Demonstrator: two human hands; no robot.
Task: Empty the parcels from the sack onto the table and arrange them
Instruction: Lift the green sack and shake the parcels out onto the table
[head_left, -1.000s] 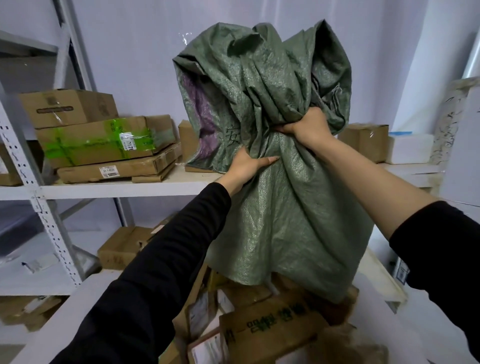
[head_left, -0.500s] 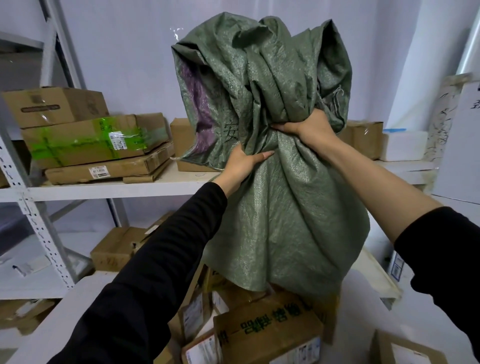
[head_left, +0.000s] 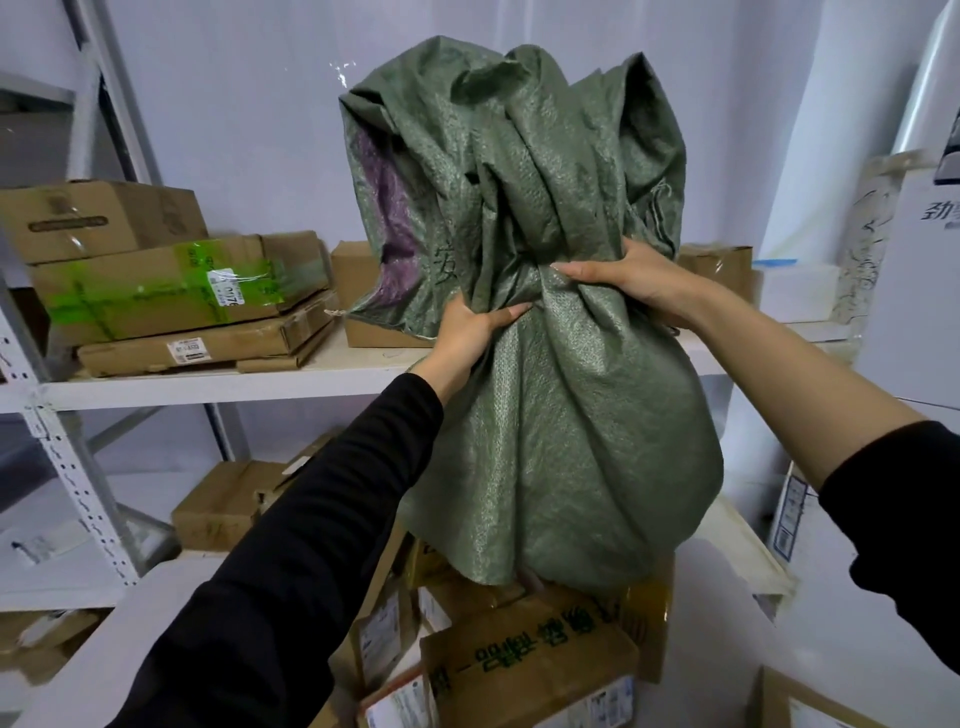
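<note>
The left hand (head_left: 470, 332) and right hand (head_left: 631, 283) each clenched the green woven sack (head_left: 571, 441) at its gathered waist from either side. They held it raised, its lower end just over the cardboard parcels (head_left: 530, 670) heaped on the white desk (head_left: 737, 639), likely so that anything inside would drop out.

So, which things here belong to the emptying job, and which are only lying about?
Job: green sack, gripped by left hand and right hand; parcels below it; table.
Lying about: green-taped box and plain cartons on the shelf.
</note>
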